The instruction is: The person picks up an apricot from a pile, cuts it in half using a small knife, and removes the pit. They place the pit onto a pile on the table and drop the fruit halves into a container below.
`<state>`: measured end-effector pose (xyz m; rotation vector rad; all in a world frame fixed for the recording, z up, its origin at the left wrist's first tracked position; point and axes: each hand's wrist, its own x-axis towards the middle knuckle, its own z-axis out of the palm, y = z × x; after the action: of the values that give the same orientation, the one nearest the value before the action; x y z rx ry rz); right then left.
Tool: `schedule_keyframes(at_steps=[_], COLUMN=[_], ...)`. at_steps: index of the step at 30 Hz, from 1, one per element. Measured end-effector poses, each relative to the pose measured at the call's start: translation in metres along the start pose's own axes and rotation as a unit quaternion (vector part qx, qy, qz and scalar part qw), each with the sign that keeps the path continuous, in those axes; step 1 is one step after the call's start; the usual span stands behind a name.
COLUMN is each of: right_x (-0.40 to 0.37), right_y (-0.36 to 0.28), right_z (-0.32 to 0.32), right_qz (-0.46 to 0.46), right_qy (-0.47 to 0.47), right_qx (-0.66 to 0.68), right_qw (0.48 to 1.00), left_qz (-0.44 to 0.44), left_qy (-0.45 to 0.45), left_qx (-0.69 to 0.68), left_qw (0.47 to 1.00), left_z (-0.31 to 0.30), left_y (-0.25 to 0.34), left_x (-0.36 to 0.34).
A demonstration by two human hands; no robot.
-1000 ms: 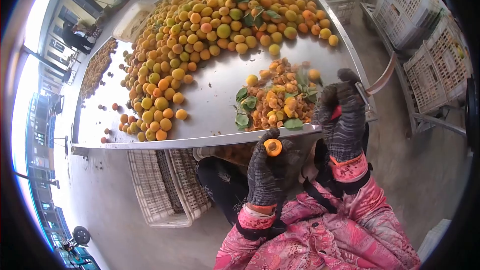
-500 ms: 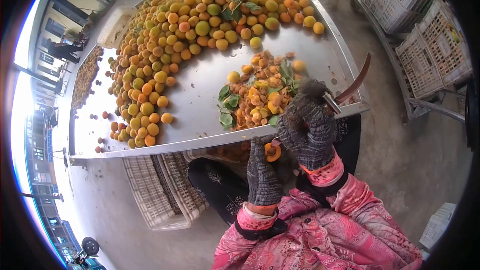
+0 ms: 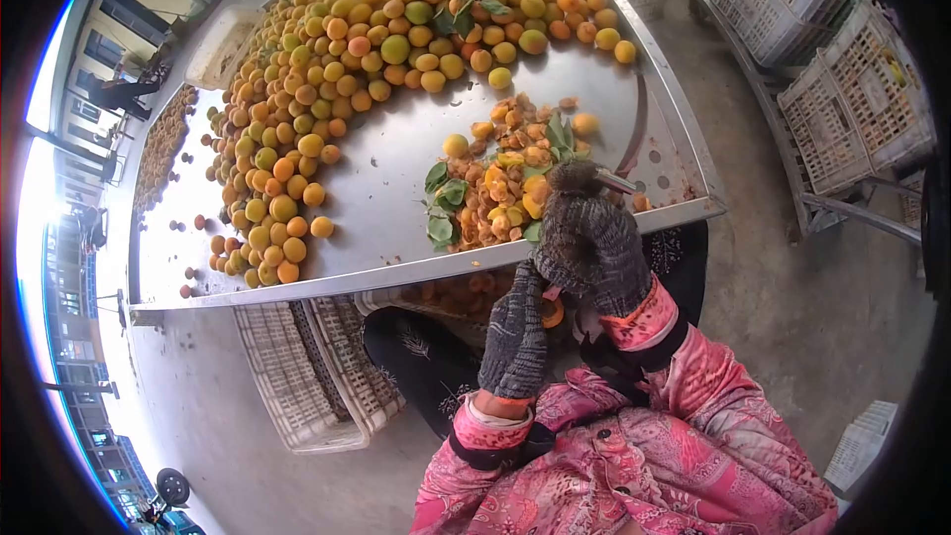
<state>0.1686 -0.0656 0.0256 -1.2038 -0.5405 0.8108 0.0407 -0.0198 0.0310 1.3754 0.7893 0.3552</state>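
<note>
My right hand (image 3: 594,248), in a dark knitted glove, is closed around the handle of a curved knife (image 3: 636,129). Its blade points up and away over the metal tabletop. Close by, at the table's near edge, my left hand (image 3: 515,332) is gloved too and its fingers are closed on a cut orange apricot (image 3: 553,313), partly hidden between the two hands. Just beyond my hands lies a heap of torn apricot pieces (image 3: 500,193) mixed with green leaves (image 3: 446,196). A large pile of whole apricots (image 3: 347,69) spreads over the far and left parts of the table.
The metal table (image 3: 386,163) has a raised rim in front of me. Beneath it are white plastic crates (image 3: 297,367) and more orange fruit (image 3: 466,289). Stacked crates (image 3: 842,119) stand on a cart at the right. At the far left is another person (image 3: 124,94).
My right hand has moved slightly left and down toward my left hand, and the knife blade has swung left over the tabletop. The cut apricot is now more covered.
</note>
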Motion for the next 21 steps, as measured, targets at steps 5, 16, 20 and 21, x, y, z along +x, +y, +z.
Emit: schedule_keyframes(at_steps=[5,16,20,21], right_x=[-0.013,-0.008,-0.012,-0.016], right_y=[-0.009,-0.009,-0.031,-0.016], right_z=[0.012,0.01,0.017,0.019], right_qz=[0.066,-0.167,-0.111,-0.161], right_qy=[-0.078,0.108,-0.059,-0.108], right_qx=[0.059,0.075,-0.192,-0.286], right_qw=[0.993,0.977,0.973,0.938], left_qz=[-0.038,-0.216,-0.181,-0.177], left_qy=[0.004,0.122,0.142,0.133], left_qx=[-0.06,-0.382,-0.393,-0.4], left_qw=[0.998,0.89,0.89,0.889], left_z=[-0.003,-0.001,-0.005,-0.008], left_y=[-0.034,0.009,0.001,-0.006], left_x=[0.007,0.011,0.011,0.013])
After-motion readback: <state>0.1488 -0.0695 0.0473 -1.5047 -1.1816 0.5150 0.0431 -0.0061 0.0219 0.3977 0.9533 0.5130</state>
